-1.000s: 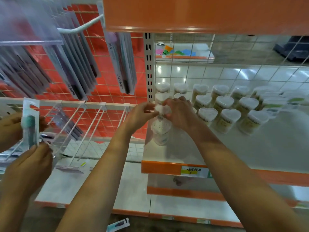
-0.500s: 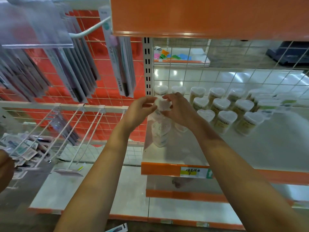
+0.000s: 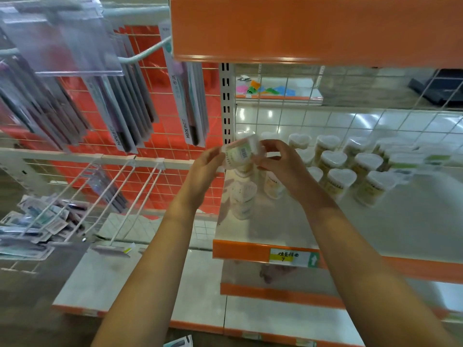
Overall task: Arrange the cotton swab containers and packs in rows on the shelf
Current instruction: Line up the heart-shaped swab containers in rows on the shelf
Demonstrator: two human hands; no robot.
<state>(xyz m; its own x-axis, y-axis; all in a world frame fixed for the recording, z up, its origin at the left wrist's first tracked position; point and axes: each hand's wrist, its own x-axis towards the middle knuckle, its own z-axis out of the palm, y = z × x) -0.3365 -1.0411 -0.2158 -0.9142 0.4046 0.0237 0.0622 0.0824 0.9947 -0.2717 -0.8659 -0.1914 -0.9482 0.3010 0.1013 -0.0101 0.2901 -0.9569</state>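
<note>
Two bare forearms reach up from the bottom edge of the head view, uncovered from the elbows to the wrists, with no sleeve, cuff or glove on either. The left hand [image 3: 204, 169] and the right hand [image 3: 283, 162] are bare as well. No ring, watch, bracelet or band shows on the fingers or wrists. The fingernails that show look short and unpainted, though blur hides fine detail.
</note>
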